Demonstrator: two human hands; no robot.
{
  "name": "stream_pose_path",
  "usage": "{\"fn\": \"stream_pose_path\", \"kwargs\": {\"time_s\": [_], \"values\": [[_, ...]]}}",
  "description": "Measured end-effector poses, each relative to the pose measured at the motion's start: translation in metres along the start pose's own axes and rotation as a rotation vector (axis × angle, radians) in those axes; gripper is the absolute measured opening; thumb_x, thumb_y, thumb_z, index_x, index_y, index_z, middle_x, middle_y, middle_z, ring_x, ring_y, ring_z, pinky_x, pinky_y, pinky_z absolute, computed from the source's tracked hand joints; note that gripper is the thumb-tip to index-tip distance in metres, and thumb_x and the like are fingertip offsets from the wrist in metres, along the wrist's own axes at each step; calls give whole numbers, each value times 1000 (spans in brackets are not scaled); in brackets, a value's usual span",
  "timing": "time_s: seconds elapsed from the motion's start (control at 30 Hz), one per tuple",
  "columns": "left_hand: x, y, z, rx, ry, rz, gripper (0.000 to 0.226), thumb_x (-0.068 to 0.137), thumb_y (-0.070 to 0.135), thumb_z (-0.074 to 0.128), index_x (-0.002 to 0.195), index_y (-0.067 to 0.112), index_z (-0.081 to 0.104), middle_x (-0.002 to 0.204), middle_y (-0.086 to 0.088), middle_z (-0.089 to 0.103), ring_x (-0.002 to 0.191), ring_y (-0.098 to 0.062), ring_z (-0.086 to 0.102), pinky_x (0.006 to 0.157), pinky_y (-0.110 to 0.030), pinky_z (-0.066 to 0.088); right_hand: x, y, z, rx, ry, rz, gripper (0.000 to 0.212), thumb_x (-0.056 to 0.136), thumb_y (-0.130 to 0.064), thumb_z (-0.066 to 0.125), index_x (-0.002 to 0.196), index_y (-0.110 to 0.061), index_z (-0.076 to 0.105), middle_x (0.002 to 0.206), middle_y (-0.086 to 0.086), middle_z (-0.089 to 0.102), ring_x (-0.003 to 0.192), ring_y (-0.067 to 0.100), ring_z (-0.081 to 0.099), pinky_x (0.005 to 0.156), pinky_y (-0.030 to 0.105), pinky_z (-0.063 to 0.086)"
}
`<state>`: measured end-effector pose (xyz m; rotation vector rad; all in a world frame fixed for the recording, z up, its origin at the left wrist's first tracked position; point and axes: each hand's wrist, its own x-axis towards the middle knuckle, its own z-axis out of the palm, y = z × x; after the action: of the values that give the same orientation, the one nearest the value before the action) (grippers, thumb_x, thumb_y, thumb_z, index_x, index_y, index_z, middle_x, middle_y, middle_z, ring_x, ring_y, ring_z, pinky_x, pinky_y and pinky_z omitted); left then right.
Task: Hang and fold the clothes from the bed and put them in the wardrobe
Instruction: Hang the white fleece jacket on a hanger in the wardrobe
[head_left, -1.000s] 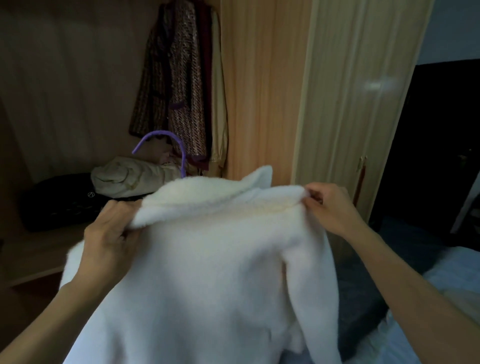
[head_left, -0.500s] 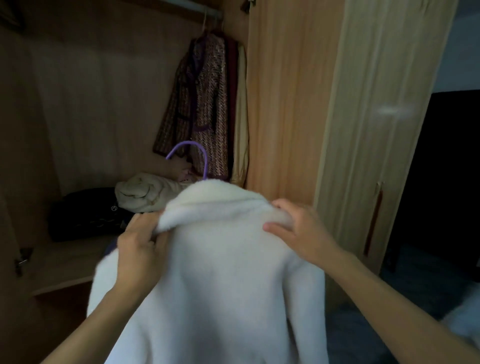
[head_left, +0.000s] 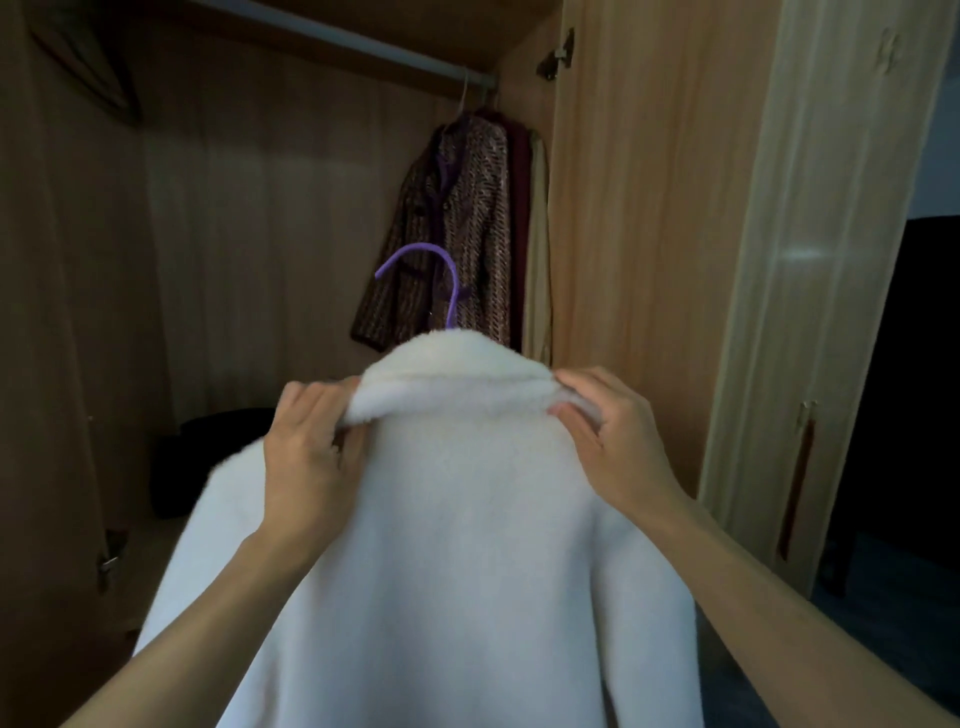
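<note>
A white fleece jacket (head_left: 467, 519) hangs on a purple hanger, whose hook (head_left: 423, 270) sticks up above the collar. I hold it up in front of the open wardrobe, its back towards me. My left hand (head_left: 306, 457) grips the left end of the folded collar. My right hand (head_left: 613, 436) pinches the right end of the collar. The hanger's shoulders are hidden inside the jacket. The metal rail (head_left: 363, 44) runs across the top of the wardrobe.
A brown patterned coat (head_left: 457, 228) and other garments hang at the right end of the rail. A dark bag (head_left: 182, 467) sits on the wardrobe floor at left. The open wardrobe door (head_left: 810, 260) stands at right, with a dark room beyond it.
The jacket on its hanger has risen and come closer to the wardrobe. Both hands shifted inward along the collar. The rail has come into view.
</note>
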<state>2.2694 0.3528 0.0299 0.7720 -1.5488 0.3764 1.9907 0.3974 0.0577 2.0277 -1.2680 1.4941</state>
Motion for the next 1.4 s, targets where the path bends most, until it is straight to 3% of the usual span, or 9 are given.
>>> {"fn": "stream_pose_path", "kwargs": {"time_s": [0.13,0.23,0.5,0.87,1.1,1.4], "values": [[29,-18,14,4,10,-57,29,87,5,61,115,4,67,97,-4,63,90,-15,48,77,-31,42,31,5,16,-66,32,-21,30,94,-14,62,123,-7,64,108,2,65,100,16,55,90,19,39],[50,-38,30,30,35,-34,27,87,-1,66,114,3,68,99,-8,65,91,-12,46,80,-27,39,55,20,35,-107,69,-39,32,95,-19,58,124,-8,64,109,2,65,101,16,53,89,25,39],[121,-92,86,79,96,91,30,83,-6,69,112,1,66,98,-15,65,91,-27,51,79,-22,35,135,66,94,-95,188,-64,25,95,-15,61,119,-8,64,105,5,63,93,11,53,82,18,38],[211,-192,150,186,175,261,21,81,-2,67,102,-1,66,92,-15,64,86,-25,46,76,-24,31,244,115,185,-41,273,-144,30,96,-20,58,125,-14,61,109,4,65,94,18,59,82,34,51],[276,-270,183,124,178,265,16,84,0,66,99,5,62,91,-12,58,86,-25,47,76,-25,29,323,119,245,-149,349,-158,33,93,-14,62,126,-13,62,110,10,66,93,30,63,81,42,52],[382,-370,214,108,286,385,12,91,2,62,102,4,61,93,-14,58,88,-26,47,78,-24,28,437,111,316,-294,481,-234,34,94,-19,56,128,-21,54,112,7,62,95,26,59,81,44,51]]}}
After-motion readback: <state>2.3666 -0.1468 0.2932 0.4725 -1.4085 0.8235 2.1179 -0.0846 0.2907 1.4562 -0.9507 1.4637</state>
